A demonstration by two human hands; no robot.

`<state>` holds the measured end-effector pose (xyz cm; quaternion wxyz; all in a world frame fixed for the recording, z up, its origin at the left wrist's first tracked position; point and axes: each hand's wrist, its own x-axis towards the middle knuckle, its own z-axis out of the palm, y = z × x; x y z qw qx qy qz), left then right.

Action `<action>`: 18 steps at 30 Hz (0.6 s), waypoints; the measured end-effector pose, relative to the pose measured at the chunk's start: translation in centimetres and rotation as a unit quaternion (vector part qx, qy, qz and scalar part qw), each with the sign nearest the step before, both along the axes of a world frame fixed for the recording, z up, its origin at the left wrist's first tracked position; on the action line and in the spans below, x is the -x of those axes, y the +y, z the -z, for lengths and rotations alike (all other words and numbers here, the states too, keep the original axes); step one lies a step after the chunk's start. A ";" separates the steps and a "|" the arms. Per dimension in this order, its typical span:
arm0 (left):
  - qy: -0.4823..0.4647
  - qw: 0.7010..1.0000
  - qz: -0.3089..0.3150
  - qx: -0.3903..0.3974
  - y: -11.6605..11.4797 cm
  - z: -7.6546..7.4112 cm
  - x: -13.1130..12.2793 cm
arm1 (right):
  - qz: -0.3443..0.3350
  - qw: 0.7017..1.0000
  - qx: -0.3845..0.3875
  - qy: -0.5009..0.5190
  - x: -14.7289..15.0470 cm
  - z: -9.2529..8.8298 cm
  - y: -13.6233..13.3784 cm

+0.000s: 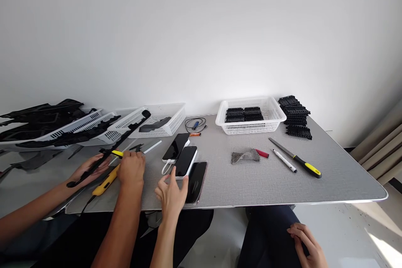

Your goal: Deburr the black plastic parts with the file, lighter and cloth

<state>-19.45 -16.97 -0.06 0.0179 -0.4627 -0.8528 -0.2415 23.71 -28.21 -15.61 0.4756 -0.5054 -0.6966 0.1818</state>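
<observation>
My left hand (172, 192) is at the near end of a smartphone (186, 161) with a thick white underside, its thumb and index finger closed about the sides. A second phone (176, 148) lies behind it to the left, with a short white cable (166, 167) at its near end. Partly beneath my hand's side, a larger dark phone (197, 181) rests on the grey table (232, 188). My right hand (306, 240) rests on my thigh below the table edge, fingers curled together, with nothing visible in it.
At left, a co-worker's hands (133, 167) hold a long black strip (125, 134) and a yellow tool. A file (295, 157), a marker (284, 160) and grey mesh (245, 156) lie at right. Behind stand a white basket (251, 127) and stacked black parts (295, 114).
</observation>
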 end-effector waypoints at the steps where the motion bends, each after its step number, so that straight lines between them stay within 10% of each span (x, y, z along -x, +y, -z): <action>1: -0.003 1.000 -0.001 -0.003 0.0 0.0 -0.1 | 0.000 1.000 0.000 0.002 0.0 0.1 0.0; 18: -0.052 0.998 -0.039 -0.021 -1.8 0.2 -1.4 | 0.008 1.000 -0.006 -0.002 0.1 -0.6 0.2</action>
